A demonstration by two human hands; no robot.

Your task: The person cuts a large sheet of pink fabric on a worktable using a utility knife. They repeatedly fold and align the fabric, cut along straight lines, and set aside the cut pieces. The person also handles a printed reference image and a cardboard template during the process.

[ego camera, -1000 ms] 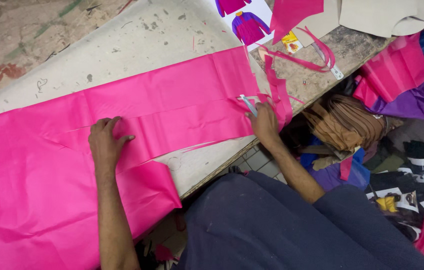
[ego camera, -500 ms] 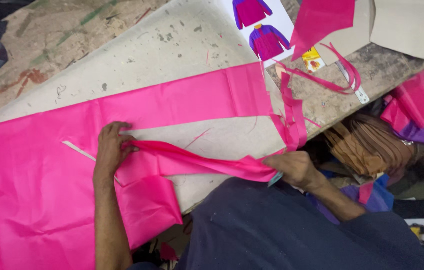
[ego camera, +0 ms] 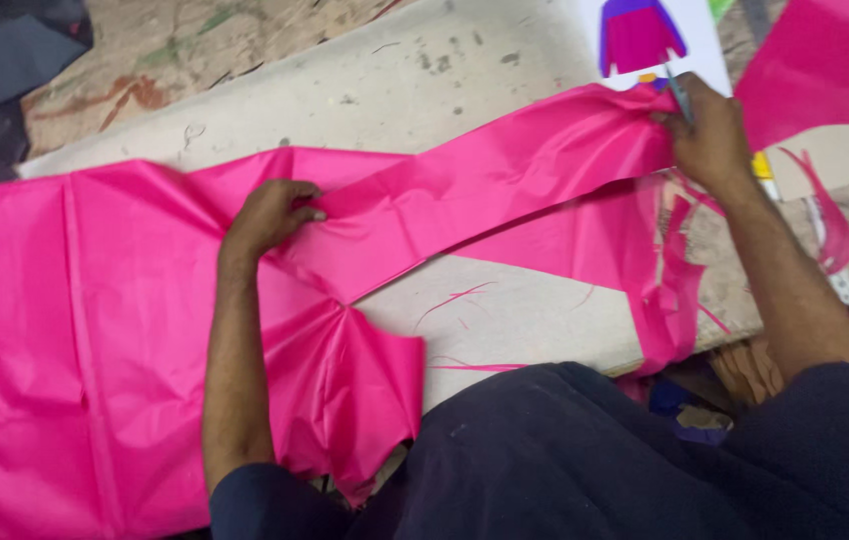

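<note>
While the pink cloth (ego camera: 145,330) lies spread over the left end of the table (ego camera: 425,90) and spills past its near edge, a long strip of it (ego camera: 505,190) runs toward the far right corner. Pressed flat with fingers curled, the left hand (ego camera: 270,215) pins the cloth where the strip begins, apparently to hold it steady. Closed around the strip's far end, the right hand (ego camera: 710,135) also grips what look like scissors (ego camera: 678,95), blade poking up. Thin pink trimmings (ego camera: 670,290) hang off the right edge beside a sheet with a garment drawing (ego camera: 645,35).
</note>
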